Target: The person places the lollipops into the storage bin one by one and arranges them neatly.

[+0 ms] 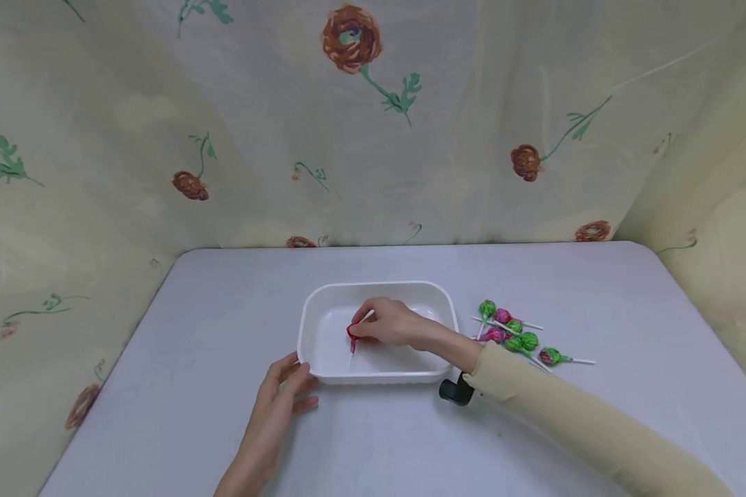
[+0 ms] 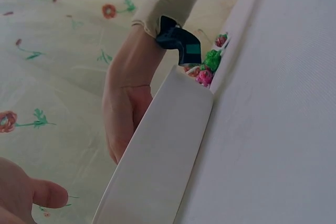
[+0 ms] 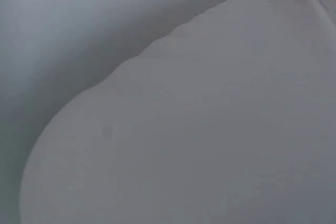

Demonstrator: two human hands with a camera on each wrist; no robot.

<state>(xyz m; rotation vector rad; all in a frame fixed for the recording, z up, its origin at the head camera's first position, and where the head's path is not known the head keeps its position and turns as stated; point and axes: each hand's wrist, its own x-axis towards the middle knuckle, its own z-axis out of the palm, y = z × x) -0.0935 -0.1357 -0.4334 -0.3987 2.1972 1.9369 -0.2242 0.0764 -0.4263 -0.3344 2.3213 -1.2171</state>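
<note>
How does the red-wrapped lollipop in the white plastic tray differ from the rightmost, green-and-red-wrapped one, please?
The red-wrapped lollipop is pinched by the right hand; the green-and-red-wrapped lollipop lies untouched. The red one's stick points to the near side; the green-and-red one's points right. Both have pale sticks.

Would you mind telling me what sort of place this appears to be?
Probably a curtained tabletop recording spot: a floral curtain hangs behind and beside a pale table, and a dark wrist-worn device is visible.

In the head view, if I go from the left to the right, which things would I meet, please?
Left hand, red lollipop, right hand, black wrist device, lollipop pile, separate green-and-red lollipop.
</note>
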